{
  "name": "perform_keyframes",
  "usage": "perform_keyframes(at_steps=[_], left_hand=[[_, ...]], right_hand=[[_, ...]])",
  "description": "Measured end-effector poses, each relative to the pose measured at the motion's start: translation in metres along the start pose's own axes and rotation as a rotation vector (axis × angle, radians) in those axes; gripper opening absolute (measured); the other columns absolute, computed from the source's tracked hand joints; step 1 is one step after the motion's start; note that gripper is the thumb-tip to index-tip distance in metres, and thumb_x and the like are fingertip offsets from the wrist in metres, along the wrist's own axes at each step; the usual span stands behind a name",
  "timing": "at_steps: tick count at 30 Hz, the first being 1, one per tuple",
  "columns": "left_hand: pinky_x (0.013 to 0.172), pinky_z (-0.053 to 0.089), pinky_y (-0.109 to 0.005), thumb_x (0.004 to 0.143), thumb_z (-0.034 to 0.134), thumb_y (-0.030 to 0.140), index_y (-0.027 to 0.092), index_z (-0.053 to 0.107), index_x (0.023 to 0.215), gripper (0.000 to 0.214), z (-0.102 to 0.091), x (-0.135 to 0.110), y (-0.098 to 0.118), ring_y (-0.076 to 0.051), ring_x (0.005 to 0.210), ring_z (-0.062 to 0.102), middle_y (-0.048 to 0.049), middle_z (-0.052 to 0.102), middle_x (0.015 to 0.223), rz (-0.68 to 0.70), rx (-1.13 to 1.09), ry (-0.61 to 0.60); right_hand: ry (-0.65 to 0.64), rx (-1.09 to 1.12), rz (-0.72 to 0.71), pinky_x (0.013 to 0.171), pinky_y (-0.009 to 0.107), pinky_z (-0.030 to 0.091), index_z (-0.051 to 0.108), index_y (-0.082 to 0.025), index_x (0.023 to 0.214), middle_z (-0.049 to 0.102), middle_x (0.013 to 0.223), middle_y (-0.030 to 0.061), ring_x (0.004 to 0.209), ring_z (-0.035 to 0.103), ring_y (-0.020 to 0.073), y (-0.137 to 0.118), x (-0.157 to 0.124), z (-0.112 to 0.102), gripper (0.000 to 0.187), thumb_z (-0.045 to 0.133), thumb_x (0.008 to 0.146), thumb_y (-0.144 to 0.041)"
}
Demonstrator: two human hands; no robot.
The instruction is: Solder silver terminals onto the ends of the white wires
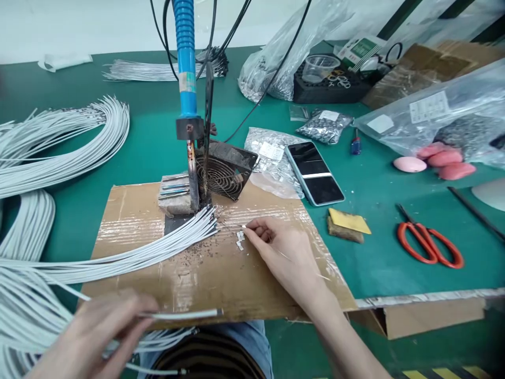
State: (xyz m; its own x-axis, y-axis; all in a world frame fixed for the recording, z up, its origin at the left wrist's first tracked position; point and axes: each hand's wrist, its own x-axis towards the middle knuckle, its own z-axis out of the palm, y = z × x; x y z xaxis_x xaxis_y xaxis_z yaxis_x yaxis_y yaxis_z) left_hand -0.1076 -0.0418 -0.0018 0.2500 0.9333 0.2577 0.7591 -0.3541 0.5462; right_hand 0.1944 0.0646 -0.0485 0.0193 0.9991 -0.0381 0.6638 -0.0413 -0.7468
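Observation:
My left hand (104, 329), slightly blurred, is closed on a white cable (185, 315) whose dark-tipped end points right, above the cardboard's front edge. My right hand (286, 250) pinches a small white piece (244, 227) between thumb and forefinger; its exact kind is too small to tell. Just beside those fingertips lie several small white pieces (240, 241) on the cardboard sheet (252, 284). A bundle of white cables (158, 254) stretches across the cardboard, its ends fanned out below the blue-handled soldering iron (188, 100), which stands tip down.
Behind the iron leans a black fan (224, 168). On the green table lie a phone (315, 173), a yellow sponge (347, 223), red-handled scissors (430, 245) and a small screwdriver (355, 145). Coiled white cables (106, 142) fill the left side. Plastic bags (442, 105) crowd the back right.

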Motion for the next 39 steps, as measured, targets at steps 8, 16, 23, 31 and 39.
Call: perform_keyframes(at_steps=[8,16,23,31,39], left_hand=[[0.059,0.047,-0.021,0.101,0.052,0.024,0.024,0.064,0.084,0.021,0.056,0.033,0.04,-0.014,0.062,0.064,0.0016,0.069,0.07,-0.3,-0.39,-0.471],[0.042,0.02,-0.02,0.094,0.069,0.04,0.018,0.068,0.083,0.024,0.065,0.038,0.033,-0.008,0.049,0.032,0.0069,0.048,0.059,-0.7,-0.847,-0.111],[0.043,0.018,-0.019,0.091,0.074,0.042,0.018,0.07,0.08,0.027,0.057,0.042,0.038,-0.007,0.048,0.031,0.0065,0.049,0.058,-0.743,-0.902,-0.065],[0.042,0.02,-0.019,0.092,0.073,0.044,0.018,0.068,0.076,0.031,0.057,0.037,0.037,-0.008,0.048,0.033,0.0064,0.047,0.056,-0.73,-0.913,-0.069],[0.046,0.029,-0.017,0.084,0.08,0.034,0.019,0.067,0.072,0.024,0.059,0.042,0.047,-0.007,0.051,0.036,0.0082,0.048,0.055,-0.805,-0.875,0.052]], right_hand=[[-0.041,0.038,0.08,0.059,0.032,0.048,0.067,-0.023,0.07,0.069,0.06,0.0013,0.057,0.066,0.0211,0.003,-0.003,-0.004,0.008,0.065,0.077,-0.026],[-0.145,0.65,0.257,0.056,0.028,0.066,0.074,-0.017,0.09,0.079,0.07,0.0062,0.058,0.077,0.0195,-0.019,-0.054,0.01,0.03,0.079,0.082,-0.045],[-0.195,0.943,0.328,0.049,0.017,0.056,0.083,-0.02,0.078,0.064,0.055,-0.003,0.047,0.059,0.0087,-0.052,-0.07,0.036,0.016,0.084,0.081,-0.036],[-0.224,1.026,0.136,0.039,0.014,0.046,0.088,-0.026,0.09,0.063,0.066,-0.0013,0.044,0.055,0.0062,-0.047,-0.07,0.052,0.012,0.08,0.086,-0.034],[-0.099,0.888,-0.018,0.04,0.015,0.046,0.087,-0.029,0.096,0.062,0.061,-0.0034,0.041,0.055,0.0063,-0.052,-0.072,0.052,0.016,0.075,0.09,-0.021]])
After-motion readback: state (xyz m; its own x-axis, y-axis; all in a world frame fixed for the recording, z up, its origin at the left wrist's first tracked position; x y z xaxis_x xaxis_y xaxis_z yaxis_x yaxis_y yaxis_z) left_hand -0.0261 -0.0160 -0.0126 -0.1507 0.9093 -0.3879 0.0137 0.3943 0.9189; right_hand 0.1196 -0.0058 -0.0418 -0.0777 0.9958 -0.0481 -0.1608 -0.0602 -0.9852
